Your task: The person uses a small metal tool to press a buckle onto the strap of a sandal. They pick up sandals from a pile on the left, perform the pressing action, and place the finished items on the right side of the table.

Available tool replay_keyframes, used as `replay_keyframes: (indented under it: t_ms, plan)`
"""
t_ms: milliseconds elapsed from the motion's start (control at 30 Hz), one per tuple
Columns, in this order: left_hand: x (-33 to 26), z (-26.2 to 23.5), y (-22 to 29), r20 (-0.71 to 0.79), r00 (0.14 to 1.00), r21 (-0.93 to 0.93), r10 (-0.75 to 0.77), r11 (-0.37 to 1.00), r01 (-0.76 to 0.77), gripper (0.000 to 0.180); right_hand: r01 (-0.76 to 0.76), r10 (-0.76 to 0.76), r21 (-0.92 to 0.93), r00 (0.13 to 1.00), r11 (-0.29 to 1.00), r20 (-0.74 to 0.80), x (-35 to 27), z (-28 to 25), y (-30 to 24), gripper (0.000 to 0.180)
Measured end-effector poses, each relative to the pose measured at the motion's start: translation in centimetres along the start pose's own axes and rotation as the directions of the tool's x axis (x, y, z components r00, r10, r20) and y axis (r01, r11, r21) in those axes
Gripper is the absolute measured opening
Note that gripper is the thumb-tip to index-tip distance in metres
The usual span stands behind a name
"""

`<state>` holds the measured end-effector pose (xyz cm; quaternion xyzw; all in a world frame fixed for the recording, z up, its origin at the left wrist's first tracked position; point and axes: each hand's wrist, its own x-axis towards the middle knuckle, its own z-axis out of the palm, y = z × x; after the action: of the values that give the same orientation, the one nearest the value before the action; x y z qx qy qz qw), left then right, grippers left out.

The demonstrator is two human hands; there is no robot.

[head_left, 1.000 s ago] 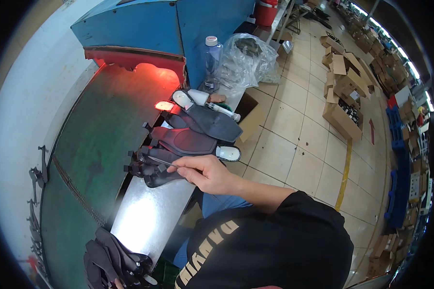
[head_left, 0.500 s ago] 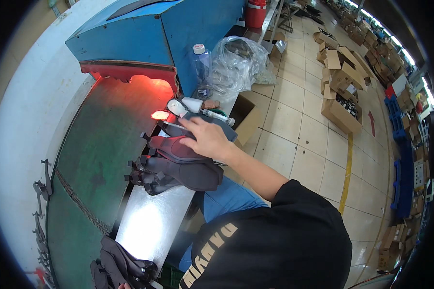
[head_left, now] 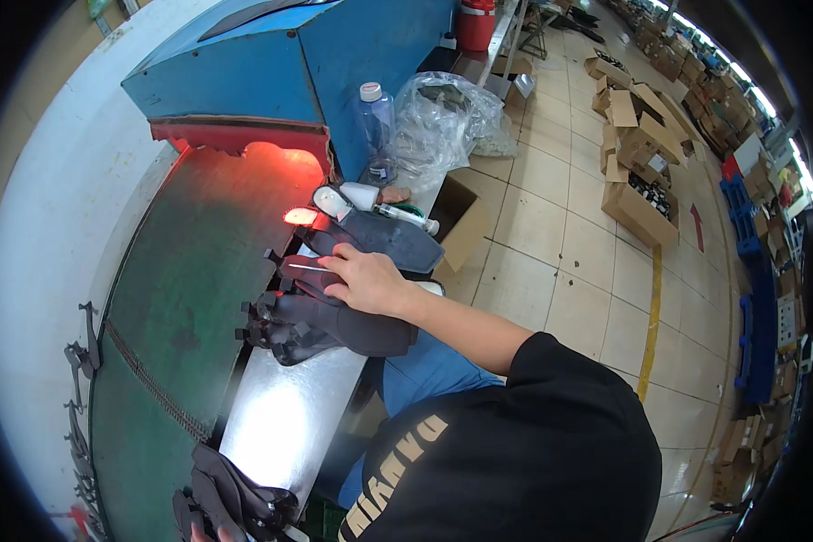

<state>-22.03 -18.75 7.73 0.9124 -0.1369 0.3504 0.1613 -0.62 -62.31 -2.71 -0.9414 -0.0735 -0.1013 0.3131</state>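
Note:
My right hand [head_left: 370, 285] is closed, with a thin silver rod-like tool [head_left: 309, 266] pinched between thumb and fingers. It lies over a row of black strapped shoe uppers [head_left: 303, 312] on the metal table edge; the hand hides part of them. At the lower edge, the fingertips of my left hand [head_left: 210, 535] press against other black shoe uppers [head_left: 221, 488]; the rest of that hand is out of view. Beyond the right hand lie a dark grey sole-shaped piece [head_left: 397, 242] and a white-lined piece [head_left: 331, 202].
A green conveyor belt [head_left: 167, 316] runs on the left from a blue machine [head_left: 244, 77] glowing red inside. A clear bottle [head_left: 378, 126], a plastic bag [head_left: 443, 113] and a white tube [head_left: 408, 217] are at the back. An open carton [head_left: 461, 221] stands beside the table.
My right hand has moved nearer to me and slightly left with the silver tool, uncovering more of the dark grey sole-shaped piece. More of my left fingertips shows.

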Motion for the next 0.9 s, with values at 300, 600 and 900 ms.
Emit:
replay_keyframes:
  t_ms: [300,600,900]
  plan:
    - [1.5,12.0,9.7,0.403,0.861,-0.368,-0.311,0.806,0.463,0.037,0.045,-0.015,0.127,0.974,0.991,-0.227,0.6,0.6,0.2,0.020]
    - [-1.4,16.9,10.1,0.566,0.802,-0.475,-0.191,0.720,0.506,0.030,-0.114,0.095,-0.074,0.971,0.991,-0.220,2.0,-3.4,1.7,0.035]
    - [-2.8,19.4,8.9,0.537,0.785,-0.562,-0.310,0.563,0.606,0.017,-0.246,0.216,-0.235,0.966,0.940,-0.143,0.7,-4.0,4.3,0.077]
